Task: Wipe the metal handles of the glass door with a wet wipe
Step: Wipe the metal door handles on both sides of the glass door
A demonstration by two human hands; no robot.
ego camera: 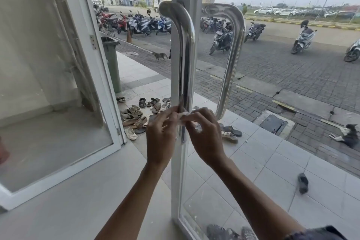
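Note:
Two shiny metal handles run down the glass door's white frame [176,171]. The near handle [185,48] is on my side; the far handle [232,54] shows through the glass. A small crumpled white wet wipe [184,116] is pinched between both hands at the near handle's lower end. My left hand [161,134] grips the wipe from the left with its fingertips. My right hand [204,132] holds the wipe from the right, fingers curled. The hands hide the handle's bottom bend.
A second glass door [64,84] stands swung open at the left. Several shoes and sandals [136,115] lie on the tiled porch outside, beside a green bin [112,60]. Beyond are parked motorbikes [140,23], a walking cat [159,55] and a lying cat [346,136].

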